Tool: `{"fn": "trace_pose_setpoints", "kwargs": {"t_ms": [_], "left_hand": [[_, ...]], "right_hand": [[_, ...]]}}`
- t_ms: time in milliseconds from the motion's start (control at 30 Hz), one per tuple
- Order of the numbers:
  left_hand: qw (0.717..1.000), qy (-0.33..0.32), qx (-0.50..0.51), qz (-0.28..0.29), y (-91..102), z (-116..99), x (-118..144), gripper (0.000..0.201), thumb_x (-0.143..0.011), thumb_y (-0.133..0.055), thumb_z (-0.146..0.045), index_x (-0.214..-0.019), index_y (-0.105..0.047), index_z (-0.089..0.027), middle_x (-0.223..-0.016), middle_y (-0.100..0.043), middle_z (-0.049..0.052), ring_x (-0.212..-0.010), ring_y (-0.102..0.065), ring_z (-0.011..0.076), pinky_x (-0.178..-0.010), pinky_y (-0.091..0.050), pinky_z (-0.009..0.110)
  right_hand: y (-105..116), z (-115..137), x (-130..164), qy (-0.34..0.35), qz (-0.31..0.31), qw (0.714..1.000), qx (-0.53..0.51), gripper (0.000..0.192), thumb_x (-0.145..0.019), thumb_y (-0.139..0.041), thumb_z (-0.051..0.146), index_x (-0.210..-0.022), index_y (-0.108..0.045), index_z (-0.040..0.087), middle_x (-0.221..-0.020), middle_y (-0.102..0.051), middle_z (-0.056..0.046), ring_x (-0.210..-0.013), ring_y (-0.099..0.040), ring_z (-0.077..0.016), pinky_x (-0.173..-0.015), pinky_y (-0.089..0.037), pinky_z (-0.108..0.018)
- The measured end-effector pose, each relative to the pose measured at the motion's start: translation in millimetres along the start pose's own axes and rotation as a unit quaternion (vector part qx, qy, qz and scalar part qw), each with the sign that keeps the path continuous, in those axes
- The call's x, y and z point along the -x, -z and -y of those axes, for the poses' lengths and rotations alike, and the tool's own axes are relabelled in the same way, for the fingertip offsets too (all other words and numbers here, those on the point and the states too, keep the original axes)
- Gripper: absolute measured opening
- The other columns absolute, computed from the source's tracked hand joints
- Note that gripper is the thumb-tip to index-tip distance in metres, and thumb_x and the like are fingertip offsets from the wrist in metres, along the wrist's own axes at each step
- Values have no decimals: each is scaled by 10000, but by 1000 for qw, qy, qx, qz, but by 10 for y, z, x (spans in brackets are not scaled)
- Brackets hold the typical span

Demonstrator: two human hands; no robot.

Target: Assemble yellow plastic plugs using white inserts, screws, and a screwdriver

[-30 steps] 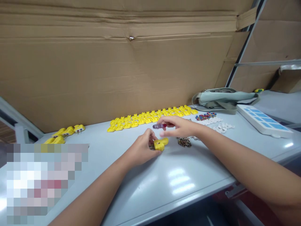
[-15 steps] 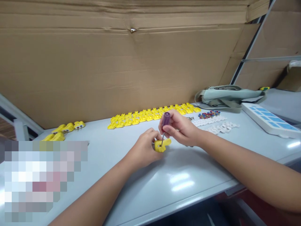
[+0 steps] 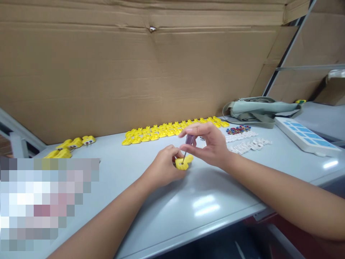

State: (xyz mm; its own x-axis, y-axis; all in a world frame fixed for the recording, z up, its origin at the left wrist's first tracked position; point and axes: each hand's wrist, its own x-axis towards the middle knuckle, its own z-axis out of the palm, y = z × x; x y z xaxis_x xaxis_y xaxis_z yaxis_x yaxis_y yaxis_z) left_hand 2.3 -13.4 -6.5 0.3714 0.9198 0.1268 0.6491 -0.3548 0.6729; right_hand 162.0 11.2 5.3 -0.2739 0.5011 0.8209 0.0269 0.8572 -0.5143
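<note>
My left hand [image 3: 163,168] pins a small yellow plastic part [image 3: 183,163] against the grey table [image 3: 151,216]. My right hand [image 3: 208,144] pinches a small screwdriver [image 3: 188,142] with a purple handle between thumb and fingers. The tool stands nearly upright, its tip set into the top of the yellow part. The other fingers of my right hand are spread.
A long double row of yellow parts [image 3: 172,129] lies along the cardboard wall [image 3: 134,72]. More yellow parts [image 3: 68,146] sit at the left. White parts [image 3: 246,142], small coloured pieces [image 3: 238,129], a grey-green bag [image 3: 258,109] and a white-and-blue tray [image 3: 306,136] lie to the right.
My right hand brought the screwdriver from lying level above the part to upright with its tip in the part, then shifted its grip to a fingertip pinch.
</note>
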Motion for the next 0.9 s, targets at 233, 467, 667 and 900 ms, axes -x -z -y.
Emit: {"fn": "trace_pose_setpoints", "kwargs": {"t_ms": [233, 467, 667, 900], "left_hand": [[1000, 6, -30, -4, -6, 19, -21, 156, -558, -610, -221, -699, -550, -192, -713, -478, -10, -635, -453, 143, -569, -365, 261], [999, 3, -33, 5, 12, -33, -15, 110, -559, -598, -178, -621, -509, -193, -652, -452, -23, -620, -433, 141, -559, -343, 253], [999, 13, -30, 3, 24, -45, -22, 147, -536, -616, -176, -588, -479, -190, -635, -452, -27, -629, -445, 144, -566, -344, 252], [1000, 19, -20, 14, 21, -35, -25, 151, -552, -585, -184, -702, -564, -175, -739, -543, 4, -662, -480, 150, -570, -365, 253]], "right_hand": [[-52, 103, -97, -143, -30, 979, -141, 240, -730, -658, 353, -795, -487, 198, -637, -517, 37, -544, -532, -80, -505, -473, -226], [79, 44, -100, -147, 95, 960, -220, 203, -809, -572, 358, -809, -476, 179, -818, -621, -21, -617, -553, -66, -545, -442, -206], [173, 1, -146, -139, 191, 945, -227, 264, -903, -405, 392, -874, -540, 166, -799, -551, -7, -521, -391, -37, -490, -354, -193], [108, 90, -82, -127, 181, 941, -255, 211, -816, -566, 371, -822, -528, 163, -737, -500, 7, -611, -453, -63, -542, -389, -192]]}}
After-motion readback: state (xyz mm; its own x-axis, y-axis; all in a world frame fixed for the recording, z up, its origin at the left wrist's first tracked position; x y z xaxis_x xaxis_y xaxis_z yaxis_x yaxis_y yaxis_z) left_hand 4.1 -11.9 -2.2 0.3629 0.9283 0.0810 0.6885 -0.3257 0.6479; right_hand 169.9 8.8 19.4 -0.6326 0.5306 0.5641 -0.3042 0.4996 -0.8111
